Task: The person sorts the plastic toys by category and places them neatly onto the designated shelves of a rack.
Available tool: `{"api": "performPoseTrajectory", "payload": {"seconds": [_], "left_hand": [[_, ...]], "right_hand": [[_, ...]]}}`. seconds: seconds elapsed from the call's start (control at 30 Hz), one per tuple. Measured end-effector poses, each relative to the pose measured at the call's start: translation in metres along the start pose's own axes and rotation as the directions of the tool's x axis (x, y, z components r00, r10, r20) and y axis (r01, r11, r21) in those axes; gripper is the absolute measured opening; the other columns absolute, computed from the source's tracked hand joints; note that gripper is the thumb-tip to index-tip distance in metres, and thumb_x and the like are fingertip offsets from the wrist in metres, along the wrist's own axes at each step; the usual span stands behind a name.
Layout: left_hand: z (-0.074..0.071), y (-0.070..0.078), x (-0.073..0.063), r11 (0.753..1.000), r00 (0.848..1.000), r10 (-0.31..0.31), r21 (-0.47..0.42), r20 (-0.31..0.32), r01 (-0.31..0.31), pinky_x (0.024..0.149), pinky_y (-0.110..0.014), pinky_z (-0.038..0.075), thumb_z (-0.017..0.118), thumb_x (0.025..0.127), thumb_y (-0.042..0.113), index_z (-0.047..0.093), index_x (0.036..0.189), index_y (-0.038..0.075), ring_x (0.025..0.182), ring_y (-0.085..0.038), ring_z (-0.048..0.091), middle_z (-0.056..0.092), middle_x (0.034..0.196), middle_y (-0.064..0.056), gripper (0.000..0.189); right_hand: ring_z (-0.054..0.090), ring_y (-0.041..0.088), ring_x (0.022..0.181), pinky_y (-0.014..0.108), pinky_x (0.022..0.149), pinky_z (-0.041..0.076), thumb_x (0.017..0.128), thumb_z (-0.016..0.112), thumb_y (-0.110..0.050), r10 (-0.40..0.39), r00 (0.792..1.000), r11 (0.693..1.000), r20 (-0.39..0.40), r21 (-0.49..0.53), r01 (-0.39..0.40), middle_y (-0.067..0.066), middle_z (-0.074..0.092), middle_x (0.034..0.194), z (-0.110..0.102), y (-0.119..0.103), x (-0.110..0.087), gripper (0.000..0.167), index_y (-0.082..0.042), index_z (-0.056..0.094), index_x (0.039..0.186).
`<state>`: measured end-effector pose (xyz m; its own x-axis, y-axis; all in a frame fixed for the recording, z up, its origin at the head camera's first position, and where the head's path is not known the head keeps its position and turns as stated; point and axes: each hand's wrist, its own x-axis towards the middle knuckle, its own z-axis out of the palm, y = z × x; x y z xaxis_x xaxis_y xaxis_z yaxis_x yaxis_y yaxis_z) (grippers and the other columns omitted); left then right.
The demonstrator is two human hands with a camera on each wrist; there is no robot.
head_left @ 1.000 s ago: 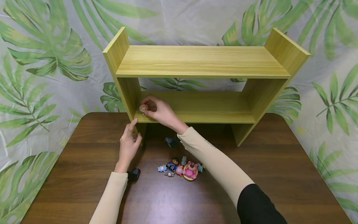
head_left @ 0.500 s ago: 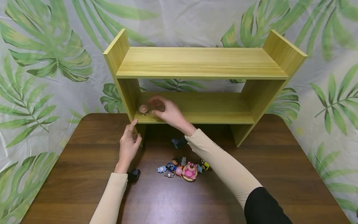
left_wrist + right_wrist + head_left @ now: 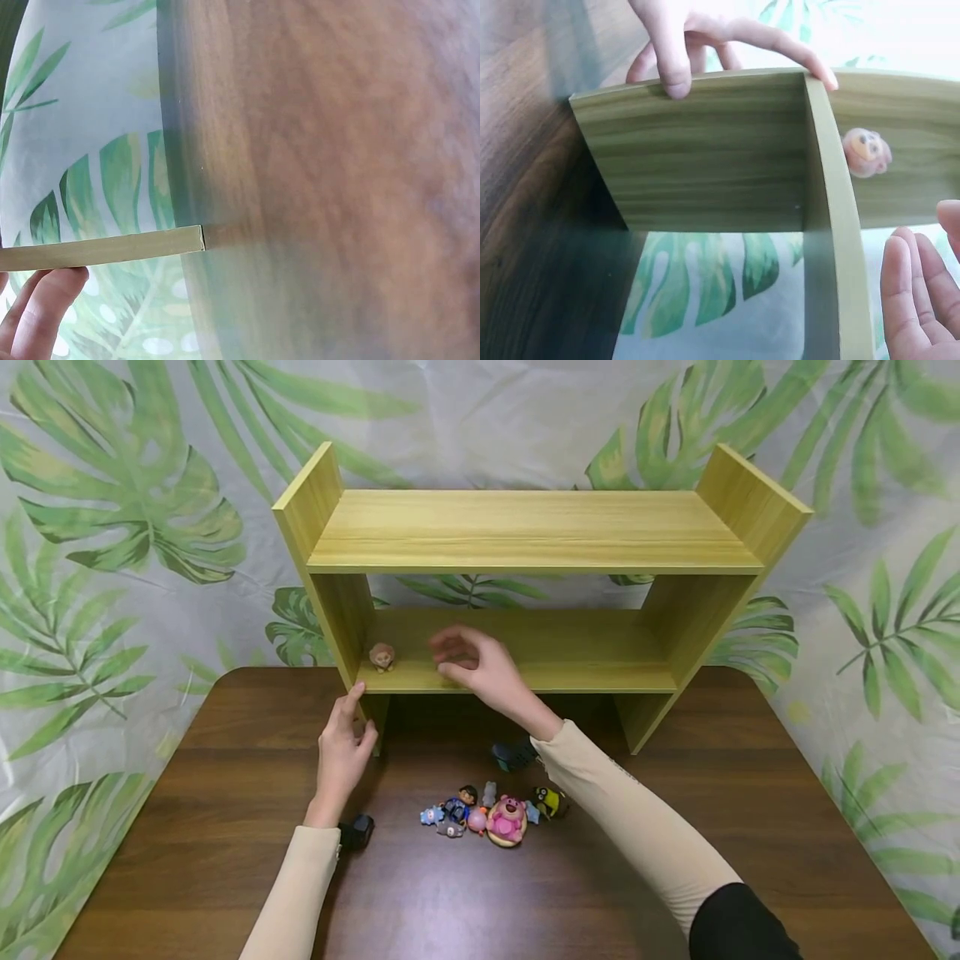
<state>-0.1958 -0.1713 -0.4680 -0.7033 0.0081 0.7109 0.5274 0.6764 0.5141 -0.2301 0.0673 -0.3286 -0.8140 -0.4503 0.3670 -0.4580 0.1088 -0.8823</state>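
A small pinkish-brown animal figurine (image 3: 382, 657) stands at the left end of the middle board of a yellow wooden shelf (image 3: 536, 531). In the right wrist view the figurine (image 3: 867, 152) shows a pale muzzle. My right hand (image 3: 487, 672) is over the same board, to the right of the figurine, with relaxed fingers and nothing between them. My left hand (image 3: 345, 756) holds the shelf's left side panel (image 3: 697, 150): its thumb lies on the inner face, its other fingers behind, and one fingertip reaches the board's front corner.
On the brown table (image 3: 480, 902) in front of the shelf lies a cluster of small toys, among them a pink bear (image 3: 507, 820), a blue-clothed figure (image 3: 459, 804) and a yellow-and-black figure (image 3: 549, 801). A leaf-printed cloth (image 3: 150, 485) hangs behind.
My right hand has let go of the figurine and moved right, away from it. The figurine stays standing on the middle board. The left hand keeps its hold on the side panel.
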Motion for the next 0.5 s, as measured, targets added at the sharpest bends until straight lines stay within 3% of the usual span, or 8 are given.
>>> {"api": "performPoseTrajectory", "payload": {"seconds": [0.3,0.5], "left_hand": [[0.000,0.000,0.001,1.000,1.000,0.002,-0.001,0.001,-0.002,0.047,-0.033,0.041,0.056,0.084,-0.012,0.032,0.146,0.031,0.057,-0.015,0.033,0.051,0.107,-0.017,0.080],[0.000,0.000,0.000,1.000,1.000,-0.004,0.000,0.003,0.004,0.046,-0.029,0.040,0.056,0.083,-0.012,0.034,0.145,0.029,0.053,-0.012,0.030,0.051,0.110,-0.016,0.078]], "right_hand": [[0.060,0.032,0.099,0.035,0.082,0.050,0.090,0.060,0.005,-0.037,0.999,0.998,0.003,0.055,0.037,0.026,0.059,0.113,-0.014,-0.004,-0.024,0.027,0.006,0.056,0.116],[0.060,0.034,0.100,0.036,0.085,0.049,0.091,0.060,0.002,-0.016,1.000,0.997,0.015,0.074,0.015,0.024,0.058,0.114,-0.022,-0.003,-0.044,0.026,0.005,0.056,0.116]]}}
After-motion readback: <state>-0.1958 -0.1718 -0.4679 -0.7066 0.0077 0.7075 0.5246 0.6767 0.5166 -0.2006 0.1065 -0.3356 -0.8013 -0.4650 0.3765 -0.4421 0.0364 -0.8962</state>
